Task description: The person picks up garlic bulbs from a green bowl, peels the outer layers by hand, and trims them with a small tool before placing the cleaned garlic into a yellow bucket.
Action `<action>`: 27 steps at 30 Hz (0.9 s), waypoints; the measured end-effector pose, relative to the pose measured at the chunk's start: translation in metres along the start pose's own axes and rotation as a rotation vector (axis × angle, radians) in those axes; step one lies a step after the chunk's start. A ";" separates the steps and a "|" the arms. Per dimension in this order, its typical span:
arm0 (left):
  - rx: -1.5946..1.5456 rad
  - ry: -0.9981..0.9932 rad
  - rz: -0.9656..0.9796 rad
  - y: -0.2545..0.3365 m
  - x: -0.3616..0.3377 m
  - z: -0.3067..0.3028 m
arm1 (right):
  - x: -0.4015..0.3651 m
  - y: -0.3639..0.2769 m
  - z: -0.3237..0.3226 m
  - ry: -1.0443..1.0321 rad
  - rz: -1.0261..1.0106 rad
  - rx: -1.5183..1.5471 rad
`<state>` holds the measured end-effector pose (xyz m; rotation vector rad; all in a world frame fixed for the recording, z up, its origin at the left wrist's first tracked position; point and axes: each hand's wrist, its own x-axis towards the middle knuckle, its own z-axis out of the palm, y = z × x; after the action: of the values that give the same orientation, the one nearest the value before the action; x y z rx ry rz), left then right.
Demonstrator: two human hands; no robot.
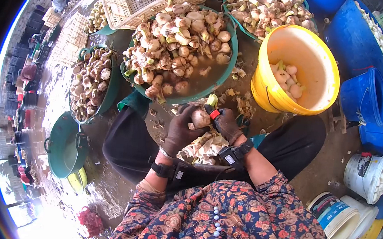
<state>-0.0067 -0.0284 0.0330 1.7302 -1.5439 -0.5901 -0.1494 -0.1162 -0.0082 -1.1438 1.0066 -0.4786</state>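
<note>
Wearing a dark glove, my left hand [182,130] is wrapped round a pinkish-white bulb [200,119] with a short green stem. My right hand [225,124], gloved too, is closed on a small red-handled tool [214,114] against the right side of the bulb; its blade is hard to make out. Below both hands, between the knees, lies a heap of pale peelings [204,148]. Just beyond them stands a green tub [232,73] of unpeeled bulbs in brown water. A yellow bucket [260,87] at the upper right holds several peeled bulbs [288,81].
More bulbs fill a tub [111,96] at the left and another at the top. A cream crate [154,2] rests behind the middle tub. An upright green basin [64,147] is at lower left. Blue containers [362,98] and white buckets [362,173] line the right side.
</note>
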 end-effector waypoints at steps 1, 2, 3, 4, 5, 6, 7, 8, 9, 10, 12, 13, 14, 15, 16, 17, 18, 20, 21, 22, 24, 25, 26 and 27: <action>0.000 0.002 -0.002 -0.002 0.000 0.000 | 0.002 0.004 0.000 0.026 -0.234 -0.216; -0.010 -0.012 -0.012 -0.003 0.000 0.001 | 0.004 0.006 -0.001 0.034 -0.245 -0.299; -0.020 -0.027 -0.022 -0.004 0.001 0.001 | 0.005 0.010 0.000 0.035 -0.243 -0.298; -0.072 -0.053 -0.076 -0.004 0.002 0.001 | 0.005 0.013 0.001 0.072 -0.299 -0.326; -0.072 -0.053 -0.076 -0.008 0.002 0.002 | 0.005 0.015 0.002 0.107 -0.356 -0.355; -0.172 -0.060 -0.104 -0.013 0.002 0.003 | 0.007 0.021 0.003 0.105 -0.357 -0.355; -0.272 -0.065 -0.132 -0.017 0.002 0.003 | 0.009 0.027 0.003 0.089 -0.357 -0.309; -0.271 -0.062 -0.132 -0.017 0.003 0.000 | 0.010 0.028 0.003 0.075 -0.356 -0.262; -0.605 -0.095 -0.301 -0.017 0.003 -0.003 | 0.010 0.029 0.002 0.075 -0.356 -0.262; -0.940 -0.127 -0.469 -0.017 0.004 -0.005 | 0.010 0.030 0.001 0.002 -0.219 -0.048; -1.084 -0.121 -0.452 -0.026 0.000 0.001 | -0.003 0.004 -0.003 -0.187 0.052 0.390; -1.229 -0.113 -0.429 -0.031 0.000 0.003 | -0.003 0.003 -0.004 -0.187 0.047 0.390; -1.253 -0.102 -0.398 -0.026 0.000 0.007 | -0.005 0.002 -0.004 -0.214 0.101 0.536; -1.253 -0.102 -0.396 -0.020 -0.001 0.012 | -0.006 0.001 -0.004 -0.241 0.155 0.682; -1.091 -0.004 -0.357 -0.014 -0.001 0.019 | -0.006 -0.001 -0.004 -0.242 0.152 0.680; -0.926 0.089 -0.319 -0.009 -0.001 0.025 | -0.008 -0.008 -0.005 -0.275 0.215 0.696; -1.321 0.169 -0.464 -0.005 0.000 0.033 | -0.011 -0.014 -0.005 -0.307 0.281 0.714; -1.032 0.049 -0.389 -0.027 -0.006 0.044 | -0.002 0.014 -0.006 -0.419 0.309 0.679; -0.741 -0.059 -0.310 -0.036 -0.009 0.047 | 0.002 0.024 -0.007 -0.417 0.312 0.678; -0.292 -0.039 -0.159 -0.017 -0.001 0.029 | 0.005 0.030 -0.006 -0.395 0.193 0.807; 0.010 0.229 -0.059 -0.006 0.003 0.017 | 0.010 0.031 -0.007 -0.368 0.073 0.939; 0.101 0.262 -0.069 0.005 0.007 0.005 | 0.018 0.028 -0.009 -0.398 0.024 0.824; 0.272 0.137 0.014 0.012 0.016 -0.007 | 0.022 0.028 -0.010 -0.428 -0.023 0.707; 0.432 -0.015 0.021 0.013 0.018 -0.013 | 0.022 0.030 -0.009 -0.434 -0.019 0.709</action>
<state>-0.0026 -0.0431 0.0533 2.0218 -1.7937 -0.2684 -0.1511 -0.1257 -0.0453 -0.5747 0.3867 -0.5163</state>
